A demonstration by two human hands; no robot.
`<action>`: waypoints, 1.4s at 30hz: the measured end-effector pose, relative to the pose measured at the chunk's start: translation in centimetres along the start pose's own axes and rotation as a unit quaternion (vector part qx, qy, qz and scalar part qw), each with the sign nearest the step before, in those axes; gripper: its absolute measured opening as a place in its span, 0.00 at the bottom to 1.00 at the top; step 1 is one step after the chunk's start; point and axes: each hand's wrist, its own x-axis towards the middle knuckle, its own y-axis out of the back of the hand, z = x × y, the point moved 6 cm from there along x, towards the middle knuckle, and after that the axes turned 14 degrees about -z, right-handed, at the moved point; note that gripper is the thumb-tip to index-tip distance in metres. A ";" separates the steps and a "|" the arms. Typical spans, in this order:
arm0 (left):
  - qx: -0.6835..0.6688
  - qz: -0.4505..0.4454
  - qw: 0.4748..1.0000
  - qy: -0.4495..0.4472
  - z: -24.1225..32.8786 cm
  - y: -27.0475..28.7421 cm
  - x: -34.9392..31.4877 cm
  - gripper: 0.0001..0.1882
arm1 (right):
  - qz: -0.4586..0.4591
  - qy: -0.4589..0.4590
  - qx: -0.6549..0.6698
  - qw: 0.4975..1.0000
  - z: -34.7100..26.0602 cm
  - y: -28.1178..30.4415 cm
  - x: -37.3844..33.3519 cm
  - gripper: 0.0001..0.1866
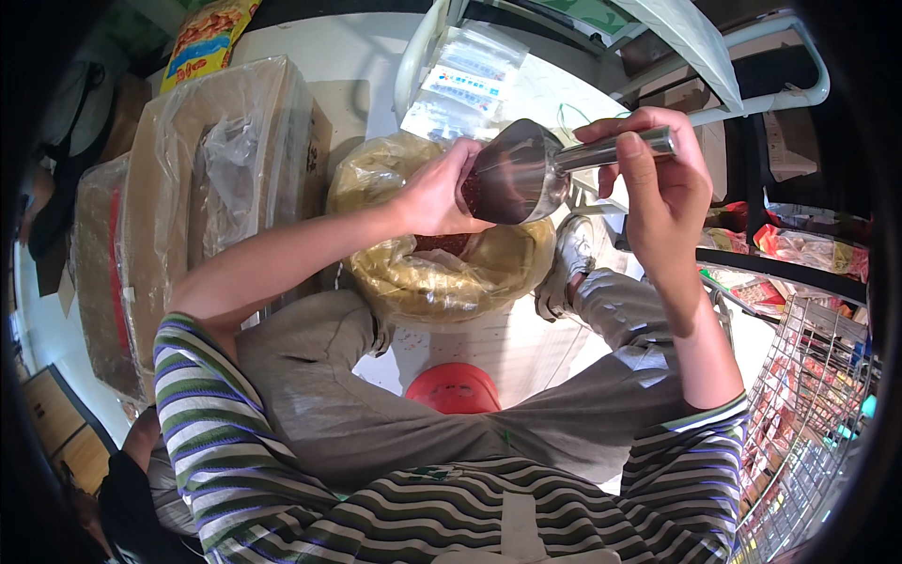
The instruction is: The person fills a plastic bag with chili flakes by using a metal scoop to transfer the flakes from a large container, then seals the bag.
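Above the round yellowish plastic sack [423, 287], a shiny silver metal scoop [521, 174], reddish near its lip, is now held mouth-left, long axis nearly sideways, its handle clasped by the right hand [655, 179] with fingers curled. The lip is met by the left hand [440, 195], its finger closure hidden, untellable; blue print is seen on clear plastic packets [460, 89] beyond.

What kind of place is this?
Probably a shop or a packing corner, though I can't be sure. There's a metal scoop over a big plastic sack, a pile of clear bags, and colourful packets.
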 end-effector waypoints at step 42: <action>0.010 0.027 0.994 0.102 1.2 2.2 -1.6 0.43 | 0.081 0.019 -0.015 0.996 -1.5 4.8 1.6 0.09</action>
